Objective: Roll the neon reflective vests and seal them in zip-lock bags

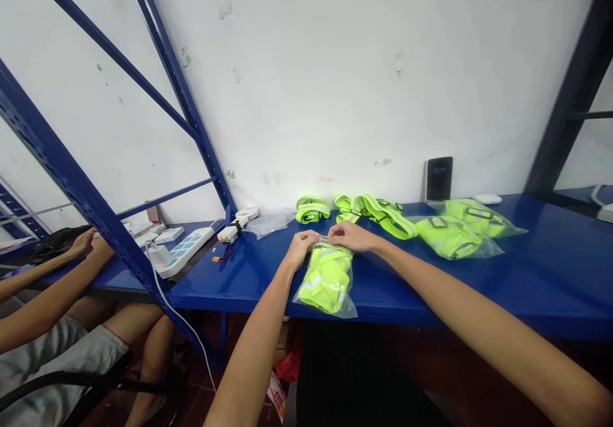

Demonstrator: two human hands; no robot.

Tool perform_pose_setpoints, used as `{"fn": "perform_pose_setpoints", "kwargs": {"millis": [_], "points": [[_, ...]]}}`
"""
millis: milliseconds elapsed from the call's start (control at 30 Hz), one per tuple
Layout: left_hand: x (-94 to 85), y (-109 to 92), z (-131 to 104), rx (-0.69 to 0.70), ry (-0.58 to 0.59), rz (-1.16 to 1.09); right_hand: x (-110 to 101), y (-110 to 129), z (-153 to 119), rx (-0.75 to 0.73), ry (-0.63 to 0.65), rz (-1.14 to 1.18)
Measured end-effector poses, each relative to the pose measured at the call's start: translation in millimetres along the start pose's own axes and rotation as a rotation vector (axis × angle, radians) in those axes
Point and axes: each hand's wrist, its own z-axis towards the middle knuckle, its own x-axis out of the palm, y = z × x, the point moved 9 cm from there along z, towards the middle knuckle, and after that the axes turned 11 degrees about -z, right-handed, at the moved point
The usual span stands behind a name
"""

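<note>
A clear plastic bag with folded neon-yellow reflective straps inside lies at the front edge of the blue table. My left hand pinches the left end of the bag's top edge. At the right of that same edge, my right hand has its fingers closed on the plastic. Just behind my hands sit a rolled reflective strap and a loose reflective harness with dark buckles. To the right are two more bagged harnesses, a nearer one and a farther one.
Empty clear bags lie left of the rolled strap, near a white battery pack with wires. A phone leans on the wall. A power strip lies by the blue rack post. Another person's hands are at far left.
</note>
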Motion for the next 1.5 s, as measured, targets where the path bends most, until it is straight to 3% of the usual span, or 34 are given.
{"fn": "perform_pose_setpoints", "kwargs": {"millis": [167,267,600,1000,1233,1400,1500], "points": [[10.4,5.5,-3.2,-0.123,0.179,0.084,10.5,2.7,-3.0,-0.043,0.11,-0.005],[13.7,3.9,-5.7,-0.139,0.227,0.131,15.4,-2.9,-3.8,-0.028,0.163,0.014],[14.2,0.0,-8.3,-0.07,0.169,0.147,17.0,-6.9,-3.8,0.01,0.17,-0.024],[13.9,6.4,-6.4,-0.07,0.205,0.2,22.0,-1.2,-1.4,-0.065,0.122,0.07],[20.9,3.6,-10.6,-0.125,0.264,0.21,17.4,-9.6,-3.5,0.029,0.144,0.036],[13.1,-1.4,-11.1,-0.082,0.172,0.122,10.8,-21.5,-5.9,0.116,0.146,0.071],[13.2,-1.2,-10.4,-0.096,0.171,0.133,9.5,-19.5,-4.3,0.059,0.133,0.068]]}}
